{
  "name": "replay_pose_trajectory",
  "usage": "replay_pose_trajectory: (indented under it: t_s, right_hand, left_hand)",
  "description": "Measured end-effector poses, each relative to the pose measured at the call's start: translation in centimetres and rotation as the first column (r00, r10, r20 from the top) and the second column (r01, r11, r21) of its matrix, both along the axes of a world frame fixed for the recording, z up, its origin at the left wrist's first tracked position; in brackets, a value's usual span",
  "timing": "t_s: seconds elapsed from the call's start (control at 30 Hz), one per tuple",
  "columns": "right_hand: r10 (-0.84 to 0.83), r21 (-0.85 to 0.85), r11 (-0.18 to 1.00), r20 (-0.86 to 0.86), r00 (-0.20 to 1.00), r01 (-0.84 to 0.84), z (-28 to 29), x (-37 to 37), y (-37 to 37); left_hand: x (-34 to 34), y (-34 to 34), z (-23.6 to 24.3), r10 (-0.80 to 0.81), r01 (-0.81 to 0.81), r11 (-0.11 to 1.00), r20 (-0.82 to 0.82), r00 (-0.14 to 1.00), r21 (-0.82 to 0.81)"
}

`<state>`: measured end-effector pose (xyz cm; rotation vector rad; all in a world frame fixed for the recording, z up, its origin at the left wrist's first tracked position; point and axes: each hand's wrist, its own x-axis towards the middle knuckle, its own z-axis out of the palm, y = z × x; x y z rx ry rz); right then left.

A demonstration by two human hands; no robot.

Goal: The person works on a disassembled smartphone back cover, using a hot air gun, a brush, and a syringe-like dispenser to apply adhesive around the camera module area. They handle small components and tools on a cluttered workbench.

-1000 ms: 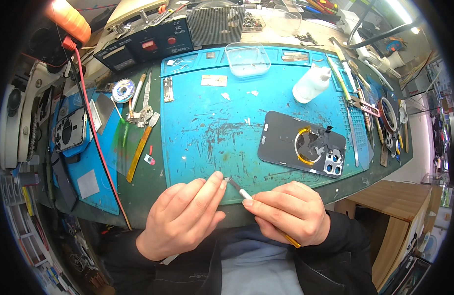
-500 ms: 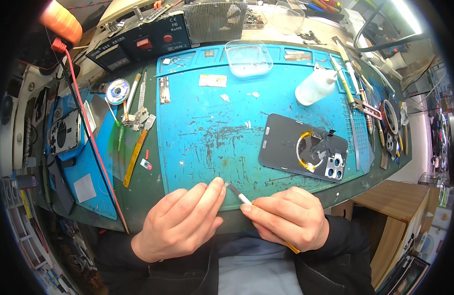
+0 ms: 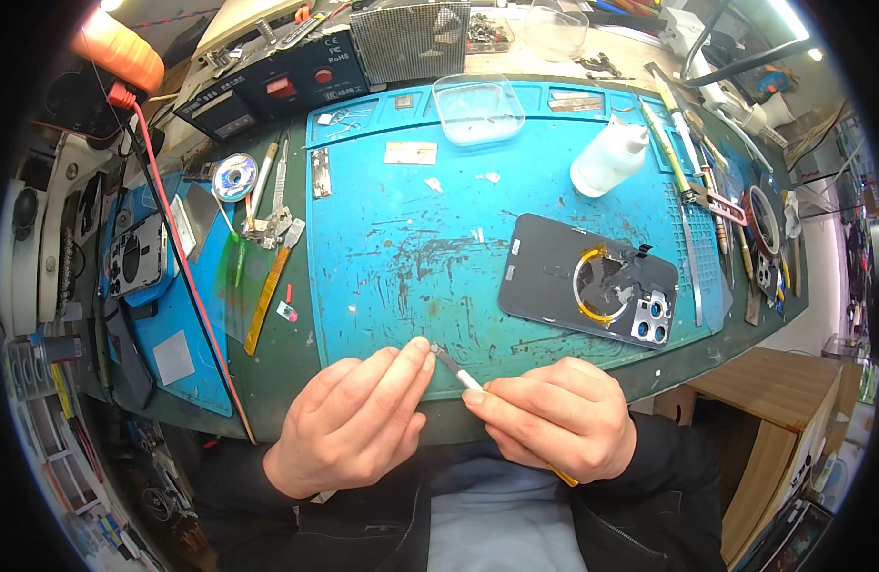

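Note:
My right hand point(image 3: 565, 418) grips a slim hobby knife point(image 3: 467, 379) with a silver collar, a dark blade and a yellowish handle end showing below the palm. Its blade points up and left to the fingertips of my left hand point(image 3: 355, 419). Those fingers are pressed together at the blade's tip; a tiny pale bit seems to be there, too small to name. Beyond my right hand lies a dark phone back panel point(image 3: 544, 276) on the blue work mat point(image 3: 382, 238), with a camera cluster and a yellow-edged ring opening.
A white squeeze bottle point(image 3: 606, 164) and a clear plastic tub point(image 3: 479, 112) stand at the mat's far side. Tools point(image 3: 677, 143) line the right edge. At left are a solder spool point(image 3: 234, 177), a yellow-handled scraper point(image 3: 266, 302) and a red cable point(image 3: 187, 267).
The view has shifted slightly. My hands keep nearly the same pose, with the blade tip still at my left fingertips.

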<state>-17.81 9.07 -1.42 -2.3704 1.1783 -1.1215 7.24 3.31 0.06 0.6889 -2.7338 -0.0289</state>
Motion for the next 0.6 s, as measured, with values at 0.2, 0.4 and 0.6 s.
replay_pose_trajectory:
  t_s: [0.2, 0.4, 0.6]
  right_hand:
    - [0.002, 0.013, 1.0, -0.012, 1.0, -0.002, 0.17, 0.07, -0.07]
    - [0.005, 0.035, 0.999, -0.02, 1.0, -0.005, 0.12, 0.08, -0.15]
    - [-0.006, 0.065, 0.998, -0.034, 0.999, 0.008, 0.58, 0.24, -0.15]
  left_hand:
    - [-0.07, -0.2, 0.16, -0.007, 0.007, 1.0, -0.006, 1.0, 0.021]
    - [-0.14, -0.79, 0.1, -0.024, 0.035, 0.992, -0.081, 0.996, 0.125]
    - [-0.12, -0.69, 0.04, -0.018, 0.036, 0.985, -0.111, 0.994, 0.168]
